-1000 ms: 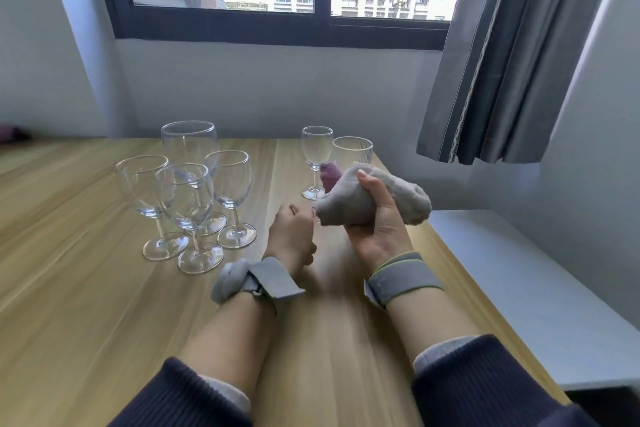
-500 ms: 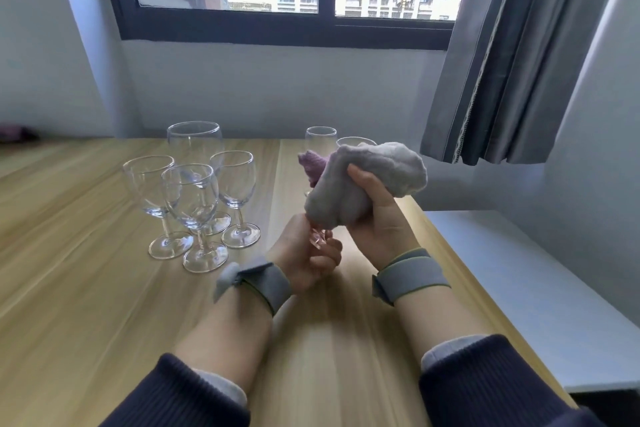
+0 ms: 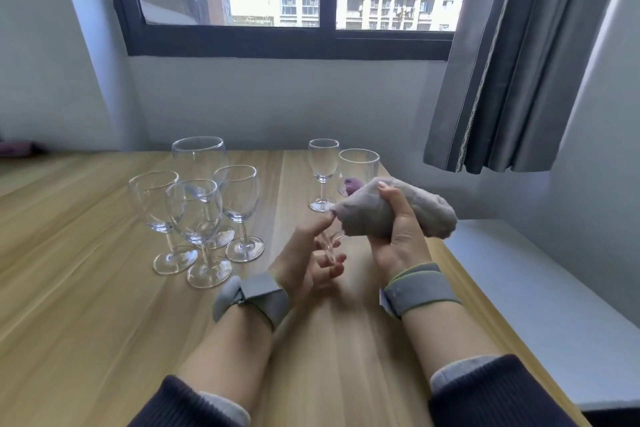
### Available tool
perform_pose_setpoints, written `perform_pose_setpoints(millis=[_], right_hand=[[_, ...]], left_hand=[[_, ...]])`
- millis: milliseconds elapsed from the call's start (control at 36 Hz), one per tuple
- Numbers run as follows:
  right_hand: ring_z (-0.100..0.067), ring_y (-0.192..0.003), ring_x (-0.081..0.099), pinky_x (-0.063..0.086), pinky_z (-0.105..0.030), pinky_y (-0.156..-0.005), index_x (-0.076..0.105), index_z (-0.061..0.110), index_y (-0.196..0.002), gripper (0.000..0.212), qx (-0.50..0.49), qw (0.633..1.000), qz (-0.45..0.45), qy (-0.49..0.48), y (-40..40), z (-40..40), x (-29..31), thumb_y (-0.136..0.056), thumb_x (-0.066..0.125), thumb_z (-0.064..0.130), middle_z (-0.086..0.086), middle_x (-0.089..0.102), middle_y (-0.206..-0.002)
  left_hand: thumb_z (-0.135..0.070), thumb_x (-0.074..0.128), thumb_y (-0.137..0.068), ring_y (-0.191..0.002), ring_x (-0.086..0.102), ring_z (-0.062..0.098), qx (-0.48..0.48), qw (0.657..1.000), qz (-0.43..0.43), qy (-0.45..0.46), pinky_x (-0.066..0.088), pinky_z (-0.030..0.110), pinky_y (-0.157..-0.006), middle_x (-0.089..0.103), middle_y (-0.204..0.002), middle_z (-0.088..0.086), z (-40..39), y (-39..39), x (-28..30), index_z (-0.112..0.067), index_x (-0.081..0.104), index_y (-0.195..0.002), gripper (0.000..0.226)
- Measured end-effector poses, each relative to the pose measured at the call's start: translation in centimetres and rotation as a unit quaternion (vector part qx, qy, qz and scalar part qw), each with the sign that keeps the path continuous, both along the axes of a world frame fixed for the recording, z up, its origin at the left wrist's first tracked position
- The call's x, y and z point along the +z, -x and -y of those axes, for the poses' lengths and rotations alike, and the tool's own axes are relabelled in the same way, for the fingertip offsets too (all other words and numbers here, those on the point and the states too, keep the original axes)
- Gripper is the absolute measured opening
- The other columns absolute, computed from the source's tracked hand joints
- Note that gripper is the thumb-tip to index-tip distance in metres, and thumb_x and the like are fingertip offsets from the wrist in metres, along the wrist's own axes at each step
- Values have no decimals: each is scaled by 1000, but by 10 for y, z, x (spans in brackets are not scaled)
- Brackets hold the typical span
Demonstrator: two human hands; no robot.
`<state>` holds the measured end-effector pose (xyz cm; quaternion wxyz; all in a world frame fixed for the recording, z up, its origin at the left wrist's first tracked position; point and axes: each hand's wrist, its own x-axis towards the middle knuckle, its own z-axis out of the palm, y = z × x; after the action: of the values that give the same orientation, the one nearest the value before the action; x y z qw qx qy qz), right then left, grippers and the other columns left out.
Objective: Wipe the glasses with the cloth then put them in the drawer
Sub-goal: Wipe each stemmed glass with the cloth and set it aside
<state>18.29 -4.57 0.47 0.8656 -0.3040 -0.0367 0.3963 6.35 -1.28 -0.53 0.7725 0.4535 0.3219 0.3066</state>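
Wiping one glass, held between both my hands above the table [image 3: 104, 322].

My left hand [image 3: 304, 263] pinched the foot and stem of the glass [image 3: 330, 244], forefinger stretched toward the cloth [image 3: 391, 211]; my right hand [image 3: 401, 232] was clamped round the cloth, which hid the bowl. I judged the wiping step under way; next the bowl needed turning inside the cloth. Farther off stood four stemmed glasses [image 3: 197, 215] to the left, and one wine glass [image 3: 322, 173] beside a ribbed tumbler [image 3: 358, 166]. No drawer was visible.
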Motion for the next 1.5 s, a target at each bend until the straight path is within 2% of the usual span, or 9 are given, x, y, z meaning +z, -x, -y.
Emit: perform_pose_setpoints(millis=[139, 333, 667, 778, 917, 1028, 1167, 1333, 1500], right_hand=[[-26, -104, 65, 54, -37, -89, 57, 2, -120, 50, -3, 999, 46, -22, 2, 9, 4, -73, 74, 6, -12, 68, -111], [-25, -103, 65, 53, -38, -92, 54, 1, -124, 63, -4, 999, 39, -2, 3, 7, 4, -68, 80, 13, -12, 67, -114], [-14, -61, 65, 53, -25, -57, 59, 4, -73, 13, 2, 999, 23, 43, 9, 8, 8, -78, 71, 7, -7, 67, -67], [-18, -81, 69, 56, -29, -70, 64, 2, -96, 28, -8, 998, 42, 40, 7, 6, 4, -73, 77, 8, -11, 71, -94], [-25, -98, 67, 54, -40, -91, 58, -1, -114, 52, -21, 998, 36, 42, 6, 5, 2, -68, 81, 9, -13, 69, -110], [-18, -88, 68, 55, -35, -87, 62, 2, -101, 34, -32, 997, 62, 42, 10, 7, 4, -71, 78, 5, -12, 70, -104], [-4, -72, 69, 55, -18, -67, 64, 7, -90, 20, 0, 989, 141, 40, 19, 9, 6, -75, 76, 3, 1, 72, -80], [-8, -102, 61, 40, -32, -105, 61, 16, -110, 73, 44, 959, 261, 101, 25, 7, 3, -46, 88, 36, 6, 68, -104], [-1, -88, 56, 42, -19, -81, 53, 17, -112, 58, 39, 915, 363, 170, 27, 9, 0, -66, 85, 29, 14, 61, -93]], left_hand=[[-56, 50, -90, -47, 47, 16, -94, 991, -17, 91, 38, 17, -37, 54, -91, 18, -1, 11, 3, -7, 49, -114, 55], [-26, 58, -91, -36, 37, 3, -64, 997, -4, 44, 27, 9, -32, 51, -72, 7, -4, 5, 1, -14, 49, -95, 16], [-8, 72, -72, -59, 48, 17, 43, 879, -167, -444, 44, 22, -59, 64, -91, 17, -10, 6, -18, -30, 44, -84, 37], [-10, 77, -76, -67, 54, 13, 12, 909, -148, -390, 45, 18, -60, 63, -97, 9, -10, 5, -20, -31, 45, -97, 44], [-23, 77, -74, -69, 59, 17, -78, 990, -30, -111, 48, 22, -61, 56, -98, 10, -1, 3, -7, -11, 43, -122, 61], [-36, 57, -92, -76, 61, 32, -52, 999, -5, -16, 52, 32, -65, 54, -100, 18, -3, 5, 1, -13, 53, -103, 26], [-20, 41, -102, -84, 55, 21, 107, 979, -25, -169, 47, 31, -76, 50, -108, 11, -15, 1, -2, -13, 42, -117, 16], [-13, 36, -102, -105, 55, 20, 189, 930, -46, -311, 42, 33, -95, 56, -117, 10, -22, 7, -1, -16, 48, -116, 18], [-13, 32, -103, -102, 55, 17, 204, 921, -33, -329, 41, 31, -95, 56, -116, 7, -22, 9, 1, -17, 47, -116, 20]])
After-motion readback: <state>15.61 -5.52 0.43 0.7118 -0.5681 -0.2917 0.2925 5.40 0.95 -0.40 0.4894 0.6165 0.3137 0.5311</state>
